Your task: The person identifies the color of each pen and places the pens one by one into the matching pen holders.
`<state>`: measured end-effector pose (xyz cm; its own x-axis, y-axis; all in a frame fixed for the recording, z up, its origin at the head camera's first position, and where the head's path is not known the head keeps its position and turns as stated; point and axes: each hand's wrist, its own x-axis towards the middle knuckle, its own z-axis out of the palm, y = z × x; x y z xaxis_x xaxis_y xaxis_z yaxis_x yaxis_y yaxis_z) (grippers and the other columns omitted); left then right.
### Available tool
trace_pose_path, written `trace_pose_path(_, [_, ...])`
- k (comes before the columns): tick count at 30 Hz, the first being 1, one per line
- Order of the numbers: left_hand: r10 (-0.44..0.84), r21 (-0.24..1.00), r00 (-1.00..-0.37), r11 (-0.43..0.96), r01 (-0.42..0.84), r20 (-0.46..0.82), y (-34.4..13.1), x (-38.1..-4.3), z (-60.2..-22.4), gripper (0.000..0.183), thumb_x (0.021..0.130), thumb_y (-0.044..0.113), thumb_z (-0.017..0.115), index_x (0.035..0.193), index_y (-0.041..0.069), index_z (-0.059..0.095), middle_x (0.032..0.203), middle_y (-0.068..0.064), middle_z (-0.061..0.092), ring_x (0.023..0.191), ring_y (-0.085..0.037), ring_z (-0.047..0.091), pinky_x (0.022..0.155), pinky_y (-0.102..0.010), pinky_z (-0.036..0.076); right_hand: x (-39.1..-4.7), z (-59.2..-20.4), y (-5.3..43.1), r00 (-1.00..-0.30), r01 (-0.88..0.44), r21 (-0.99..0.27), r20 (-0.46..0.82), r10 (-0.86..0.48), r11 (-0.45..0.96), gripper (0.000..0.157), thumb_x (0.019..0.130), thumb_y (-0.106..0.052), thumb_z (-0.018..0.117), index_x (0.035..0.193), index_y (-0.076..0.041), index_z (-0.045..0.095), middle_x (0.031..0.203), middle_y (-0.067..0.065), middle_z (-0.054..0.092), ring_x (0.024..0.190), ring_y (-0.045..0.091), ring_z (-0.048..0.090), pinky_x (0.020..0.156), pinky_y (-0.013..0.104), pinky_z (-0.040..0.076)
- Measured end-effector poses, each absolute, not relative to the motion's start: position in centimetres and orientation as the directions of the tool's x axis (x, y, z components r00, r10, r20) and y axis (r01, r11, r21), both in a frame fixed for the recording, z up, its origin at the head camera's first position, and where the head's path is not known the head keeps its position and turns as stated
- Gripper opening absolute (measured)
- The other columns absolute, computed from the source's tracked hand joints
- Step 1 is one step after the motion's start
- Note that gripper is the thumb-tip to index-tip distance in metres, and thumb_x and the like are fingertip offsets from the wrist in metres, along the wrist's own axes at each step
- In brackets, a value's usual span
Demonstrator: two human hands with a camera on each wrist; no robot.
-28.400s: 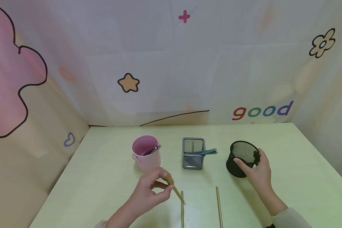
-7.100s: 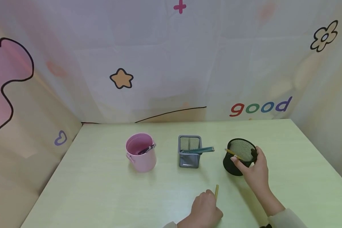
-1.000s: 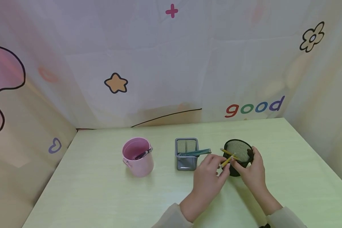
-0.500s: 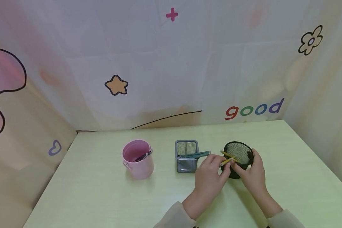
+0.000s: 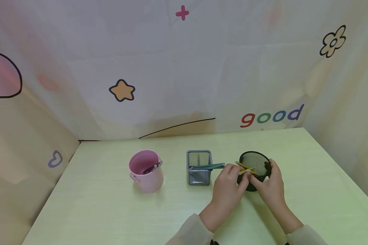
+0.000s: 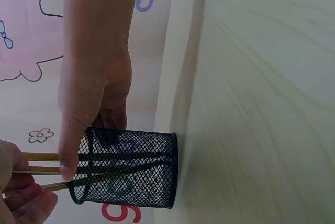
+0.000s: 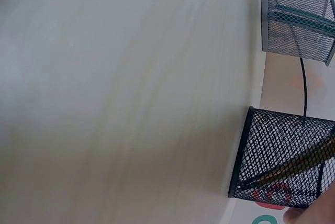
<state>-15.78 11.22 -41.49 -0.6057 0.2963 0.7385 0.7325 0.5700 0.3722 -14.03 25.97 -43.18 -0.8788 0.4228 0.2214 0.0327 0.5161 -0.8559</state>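
A black round mesh pen holder (image 5: 257, 160) stands on the right part of the table. My right hand (image 5: 271, 185) grips it, thumb at the near rim and fingers round its right side. Yellow pencils (image 5: 243, 165) lean in the holder with their ends past the rim. My left hand (image 5: 226, 189) is at the left rim, pinching a yellow pencil (image 5: 244, 170) between thumb and fingers. In the left wrist view, three pencils (image 6: 43, 157) run down inside the mesh, and the left fingers (image 6: 36, 203) are round their upper ends.
A grey square mesh holder (image 5: 199, 177) with teal pencils (image 5: 213, 166) stands left of the hands. Further left is a pink bucket (image 5: 148, 180) holding dark pencils (image 5: 151, 168). A printed cloth (image 5: 171, 85) hangs behind the table (image 5: 110, 204).
Yellow pencils that lay on the table 28 seconds ago are gone from it, and several now stand in the black holder. In the last second, the left hand's pencil tilts slightly at the rim.
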Motion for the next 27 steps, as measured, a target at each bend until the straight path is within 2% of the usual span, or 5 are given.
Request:
trace_pose_path(8, [0.317,0.391,-0.622,0.557,0.733,0.716,11.63,-16.09,-41.73,0.012,0.084,0.018,0.07,0.092,0.009,0.068,0.09,-0.002,0.064,0.079,-0.009,0.064,0.069,-0.013,0.051,-13.99,-43.05,25.95,-0.881,0.03,-0.852,0.225,0.417,0.523,0.087,0.081,-0.01,0.071,0.144,0.014,0.016,0.141,0.035,0.031,0.131,0.046,0.034,0.106,0.059,0.031])
trace_pose_path(16, [0.32,0.459,-0.677,0.541,0.705,0.663,11.62,-16.38,-41.99,0.011,0.089,0.019,0.066,0.092,0.009,0.067,0.091,-0.002,0.064,0.081,-0.01,0.064,0.069,-0.015,0.052,-13.89,-42.96,25.84,-0.883,0.038,-0.856,0.213,0.419,0.516,0.091,0.081,-0.014,0.073,0.145,0.012,0.014,0.144,0.034,0.029,0.132,0.046,0.033,0.107,0.059,0.03])
trace_pose_path(27, [0.33,0.435,-0.664,0.55,0.713,0.671,11.26,-16.14,-42.36,0.013,0.087,0.02,0.066,0.088,0.007,0.065,0.087,-0.003,0.063,0.077,-0.01,0.061,0.065,-0.014,0.05,-13.94,-43.17,25.9,-0.88,0.057,-0.847,0.207,0.427,0.529,0.092,0.081,-0.016,0.073,0.146,0.011,0.014,0.145,0.034,0.028,0.133,0.046,0.032,0.107,0.059,0.03])
